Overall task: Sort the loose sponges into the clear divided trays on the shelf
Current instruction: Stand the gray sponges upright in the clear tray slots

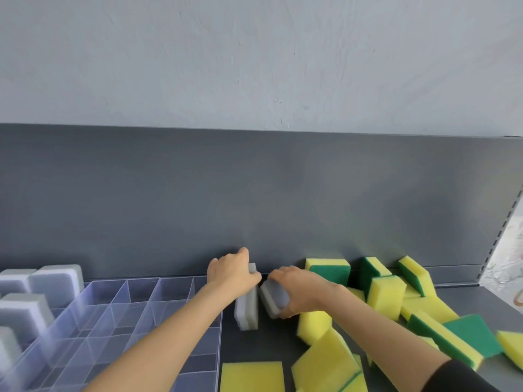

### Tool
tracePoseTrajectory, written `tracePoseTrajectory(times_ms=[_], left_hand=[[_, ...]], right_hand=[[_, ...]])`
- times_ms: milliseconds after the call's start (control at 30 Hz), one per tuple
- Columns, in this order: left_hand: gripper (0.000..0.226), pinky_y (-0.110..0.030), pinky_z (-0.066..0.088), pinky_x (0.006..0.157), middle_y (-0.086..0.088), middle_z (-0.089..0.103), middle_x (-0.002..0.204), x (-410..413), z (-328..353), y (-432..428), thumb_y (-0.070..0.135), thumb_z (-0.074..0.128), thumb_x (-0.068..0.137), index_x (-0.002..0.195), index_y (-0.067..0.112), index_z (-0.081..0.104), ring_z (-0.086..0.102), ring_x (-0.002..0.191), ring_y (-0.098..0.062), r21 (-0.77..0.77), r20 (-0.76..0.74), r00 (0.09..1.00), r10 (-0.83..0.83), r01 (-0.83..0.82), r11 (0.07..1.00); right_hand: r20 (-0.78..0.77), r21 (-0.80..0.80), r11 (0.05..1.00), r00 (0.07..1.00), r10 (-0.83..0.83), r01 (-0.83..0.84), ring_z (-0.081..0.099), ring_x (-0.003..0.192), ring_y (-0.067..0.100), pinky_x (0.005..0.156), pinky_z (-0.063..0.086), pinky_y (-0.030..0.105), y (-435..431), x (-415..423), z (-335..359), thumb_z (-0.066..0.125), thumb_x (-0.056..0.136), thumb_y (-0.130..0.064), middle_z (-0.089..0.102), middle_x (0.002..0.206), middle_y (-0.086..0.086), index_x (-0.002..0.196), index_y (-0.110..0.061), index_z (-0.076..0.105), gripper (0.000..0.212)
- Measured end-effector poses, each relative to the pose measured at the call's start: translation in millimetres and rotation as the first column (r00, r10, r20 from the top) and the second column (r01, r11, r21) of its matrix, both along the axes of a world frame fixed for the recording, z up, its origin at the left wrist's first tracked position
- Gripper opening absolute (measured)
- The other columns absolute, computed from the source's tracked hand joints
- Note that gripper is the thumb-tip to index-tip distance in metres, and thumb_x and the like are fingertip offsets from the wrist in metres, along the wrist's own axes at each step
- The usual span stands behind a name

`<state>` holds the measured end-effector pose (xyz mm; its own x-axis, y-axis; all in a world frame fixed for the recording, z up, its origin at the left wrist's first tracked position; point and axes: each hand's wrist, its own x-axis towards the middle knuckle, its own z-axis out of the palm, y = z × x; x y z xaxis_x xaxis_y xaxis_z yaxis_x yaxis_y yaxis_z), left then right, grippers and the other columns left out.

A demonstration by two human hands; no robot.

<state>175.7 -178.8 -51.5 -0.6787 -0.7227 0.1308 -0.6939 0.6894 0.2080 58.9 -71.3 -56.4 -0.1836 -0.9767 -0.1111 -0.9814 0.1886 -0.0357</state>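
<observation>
While L hand [233, 274] grips upright grey sponge [246, 312], R hand [302, 290] at its 3 o'clock clutches 2nd grey sponge [273, 297]

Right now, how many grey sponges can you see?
6. Four grey foam sponges stand in the clear plastic divided tray at left; the left hand grips one, the right hand another. More may be hidden beyond the frame's edge.
</observation>
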Motion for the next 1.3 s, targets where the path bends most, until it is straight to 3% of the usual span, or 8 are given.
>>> tracePoseTrajectory(times_ms=[167, 333, 400, 633, 933, 1300], left_hand=[[0.021, -0.03, 0.038, 0.063, 0.0, 0.052, 0.092, 11, 33, 9, 0.029, 0.051, 0.084, 0.097, 0.019, 0.038, 0.05, 0.08, -0.024, 0.121, -0.243, 0.97, 0.018, 0.012, 0.993], [0.046, -0.031, 0.042, 0.072, -0.002, 0.05, 0.114, 32, 59, 19, 0.026, 0.054, 0.084, 0.127, 0.016, 0.039, 0.052, 0.098, -0.025, 0.134, -0.408, 0.912, 0.046, 0.01, 0.991], [0.049, -0.032, 0.044, 0.076, -0.002, 0.05, 0.121, 44, 66, 22, 0.026, 0.055, 0.083, 0.129, 0.015, 0.041, 0.052, 0.103, -0.026, 0.117, -0.443, 0.895, 0.057, -0.006, 0.993], [0.025, -0.038, 0.048, 0.074, -0.002, 0.052, 0.101, 103, 69, 35, 0.026, 0.059, 0.081, 0.101, 0.017, 0.047, 0.053, 0.091, -0.026, 0.058, -0.467, 0.878, 0.108, -0.092, 0.994], [0.027, -0.038, 0.049, 0.075, 0.0, 0.05, 0.102, 175, 79, 39, 0.026, 0.06, 0.081, 0.103, 0.017, 0.048, 0.054, 0.09, -0.027, -0.051, -0.441, 0.884, 0.155, -0.197, 0.979], [0.026, -0.032, 0.041, 0.068, 0.0, 0.051, 0.096, 285, 72, 2, 0.026, 0.061, 0.079, 0.1, 0.017, 0.051, 0.052, 0.089, -0.024, -0.044, -0.452, 0.879, 0.153, -0.194, 0.98]], right_hand=[[0.156, -0.227, 0.969, 0.986, -0.061, 0.096, 0.05, 0.111, 0.019, 0.088, 0.044, 0.031, 15, 5, 19, 0.074, 0.07, -0.043, 0.051, 0.124, 0.001, 0.129, -0.019, 0.04, 0.072], [0.233, -0.368, 0.917, 0.97, -0.066, 0.151, 0.048, 0.11, 0.019, 0.088, 0.041, 0.03, 28, 19, 37, 0.074, 0.07, -0.043, 0.051, 0.12, 0.0, 0.128, -0.019, 0.039, 0.071], [0.263, -0.408, 0.899, 0.963, -0.049, 0.157, 0.048, 0.111, 0.018, 0.086, 0.04, 0.028, 33, 26, 43, 0.074, 0.07, -0.042, 0.051, 0.121, 0.0, 0.128, -0.019, 0.039, 0.071], [0.296, -0.511, 0.851, 0.954, 0.043, 0.12, 0.046, 0.116, 0.017, 0.092, 0.039, 0.028, 46, 63, 52, 0.073, 0.073, -0.042, 0.048, 0.13, -0.001, 0.132, -0.02, 0.037, 0.073], [0.27, -0.557, 0.83, 0.952, 0.143, 0.033, 0.046, 0.113, 0.016, 0.089, 0.039, 0.025, 45, 121, 62, 0.071, 0.074, -0.043, 0.049, 0.129, -0.002, 0.132, -0.019, 0.037, 0.071], [0.261, -0.536, 0.844, 0.957, 0.124, 0.037, 0.045, 0.116, 0.017, 0.093, 0.039, 0.027, 3, 227, 59, 0.068, 0.076, -0.048, 0.051, 0.126, -0.001, 0.134, -0.019, 0.037, 0.072]])
